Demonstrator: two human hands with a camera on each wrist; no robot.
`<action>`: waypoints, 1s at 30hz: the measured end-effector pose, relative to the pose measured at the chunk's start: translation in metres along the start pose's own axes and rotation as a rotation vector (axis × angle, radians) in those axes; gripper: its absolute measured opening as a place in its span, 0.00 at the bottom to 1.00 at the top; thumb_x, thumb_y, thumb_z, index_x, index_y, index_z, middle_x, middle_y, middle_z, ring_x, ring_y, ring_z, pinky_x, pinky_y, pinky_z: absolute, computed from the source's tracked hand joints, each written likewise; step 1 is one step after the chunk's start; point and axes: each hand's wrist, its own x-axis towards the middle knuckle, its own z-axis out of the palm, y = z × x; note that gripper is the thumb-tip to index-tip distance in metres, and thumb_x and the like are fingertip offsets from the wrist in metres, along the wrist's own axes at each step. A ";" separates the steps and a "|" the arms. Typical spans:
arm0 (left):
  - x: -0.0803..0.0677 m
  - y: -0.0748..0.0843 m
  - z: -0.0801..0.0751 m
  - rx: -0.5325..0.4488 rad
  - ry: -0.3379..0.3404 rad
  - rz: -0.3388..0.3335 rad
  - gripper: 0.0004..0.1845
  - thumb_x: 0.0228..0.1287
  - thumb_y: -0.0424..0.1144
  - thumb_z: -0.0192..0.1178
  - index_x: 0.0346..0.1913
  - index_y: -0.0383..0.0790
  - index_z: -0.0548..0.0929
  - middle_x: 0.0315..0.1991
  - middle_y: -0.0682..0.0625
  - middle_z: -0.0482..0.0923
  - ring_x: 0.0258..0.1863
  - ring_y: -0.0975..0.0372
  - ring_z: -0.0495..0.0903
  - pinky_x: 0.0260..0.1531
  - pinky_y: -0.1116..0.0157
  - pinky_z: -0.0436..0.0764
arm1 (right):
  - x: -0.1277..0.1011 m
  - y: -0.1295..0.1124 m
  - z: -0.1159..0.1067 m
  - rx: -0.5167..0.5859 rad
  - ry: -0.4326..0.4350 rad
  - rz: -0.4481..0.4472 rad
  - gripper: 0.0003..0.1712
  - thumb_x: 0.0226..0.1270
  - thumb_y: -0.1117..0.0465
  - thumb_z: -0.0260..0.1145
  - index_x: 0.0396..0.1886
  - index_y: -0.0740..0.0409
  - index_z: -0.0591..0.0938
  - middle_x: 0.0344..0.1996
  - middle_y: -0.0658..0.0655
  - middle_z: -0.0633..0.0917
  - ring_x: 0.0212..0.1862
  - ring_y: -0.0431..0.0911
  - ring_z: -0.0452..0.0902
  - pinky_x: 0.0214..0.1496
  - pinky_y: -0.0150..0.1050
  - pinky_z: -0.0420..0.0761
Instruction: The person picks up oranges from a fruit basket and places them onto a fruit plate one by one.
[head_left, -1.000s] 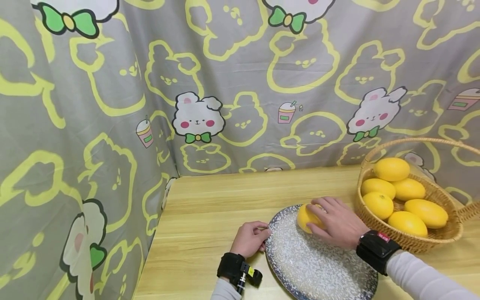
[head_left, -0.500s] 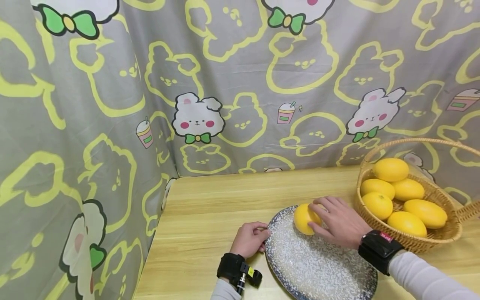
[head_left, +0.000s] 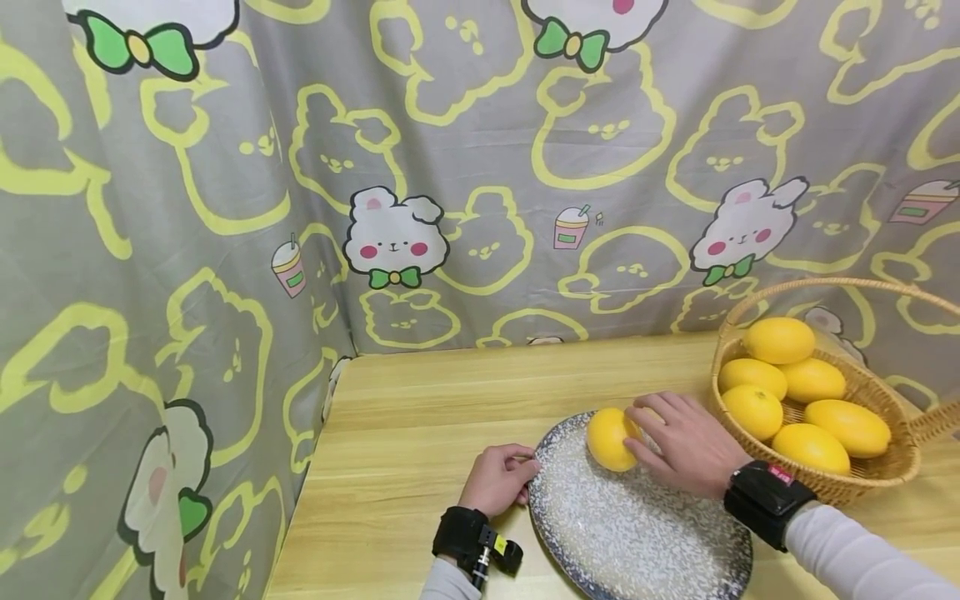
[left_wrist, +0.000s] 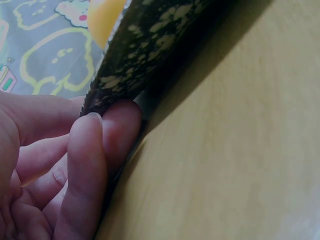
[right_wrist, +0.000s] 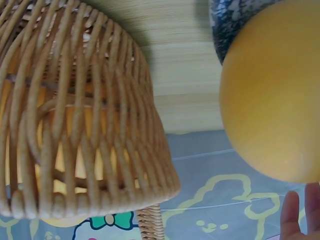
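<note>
The speckled grey plate (head_left: 637, 533) with a dark rim lies on the table. My left hand (head_left: 498, 479) pinches its left rim; the left wrist view shows the thumb (left_wrist: 87, 165) and fingers around the plate's dark edge (left_wrist: 135, 60), slightly raised off the table there. A smooth yellow oval fruit (head_left: 610, 439) rests on the plate's far part and looms large in the right wrist view. Just right of that fruit, my right hand (head_left: 686, 442) has loosely bent fingers, the tips at or near its side. In the right wrist view the fingers (right_wrist: 290, 215) show apart from the fruit.
At the right stands a wicker basket (head_left: 892, 471) with a tall handle, holding several similar yellow fruits (head_left: 812, 450). Its woven wall is close to my right wrist. A patterned grey curtain (head_left: 480, 250) hangs behind and left of the wooden table (head_left: 390, 467).
My right hand has drawn slightly to the right, loosening from the yellow fruit, which has shifted a little left on the plate. The left hand stays at the rim.
</note>
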 end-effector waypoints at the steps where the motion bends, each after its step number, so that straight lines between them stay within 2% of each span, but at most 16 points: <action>1: 0.000 0.000 0.000 0.000 0.001 -0.001 0.17 0.71 0.42 0.65 0.58 0.37 0.86 0.25 0.50 0.86 0.14 0.67 0.77 0.17 0.72 0.76 | 0.000 0.001 0.000 -0.002 0.001 -0.002 0.17 0.73 0.47 0.67 0.52 0.52 0.84 0.49 0.55 0.84 0.51 0.51 0.80 0.56 0.52 0.79; 12: 0.000 0.000 0.000 0.000 0.001 -0.004 0.18 0.71 0.43 0.65 0.58 0.37 0.86 0.23 0.53 0.84 0.14 0.68 0.77 0.17 0.72 0.76 | -0.007 0.012 -0.005 -0.023 0.027 -0.007 0.18 0.74 0.47 0.65 0.53 0.53 0.85 0.49 0.56 0.85 0.51 0.53 0.81 0.53 0.53 0.80; 19: 0.001 -0.003 0.001 0.007 0.001 0.001 0.18 0.71 0.43 0.65 0.58 0.38 0.86 0.22 0.55 0.83 0.14 0.68 0.77 0.17 0.72 0.76 | -0.013 0.017 -0.009 -0.021 0.013 0.009 0.18 0.70 0.48 0.69 0.53 0.52 0.85 0.49 0.56 0.85 0.51 0.53 0.81 0.54 0.53 0.80; 26: 0.001 -0.003 0.001 -0.001 0.002 -0.007 0.18 0.71 0.43 0.65 0.58 0.38 0.86 0.22 0.55 0.83 0.14 0.69 0.77 0.17 0.72 0.76 | -0.016 0.023 -0.014 -0.036 0.022 -0.004 0.18 0.72 0.48 0.67 0.51 0.55 0.85 0.48 0.58 0.85 0.49 0.54 0.81 0.51 0.53 0.81; 30: 0.001 -0.002 0.001 0.001 0.003 -0.006 0.18 0.71 0.43 0.65 0.58 0.37 0.86 0.22 0.55 0.84 0.14 0.69 0.77 0.17 0.72 0.76 | -0.018 0.027 -0.015 -0.037 0.018 0.015 0.18 0.69 0.49 0.69 0.51 0.55 0.85 0.47 0.57 0.85 0.49 0.53 0.81 0.50 0.52 0.81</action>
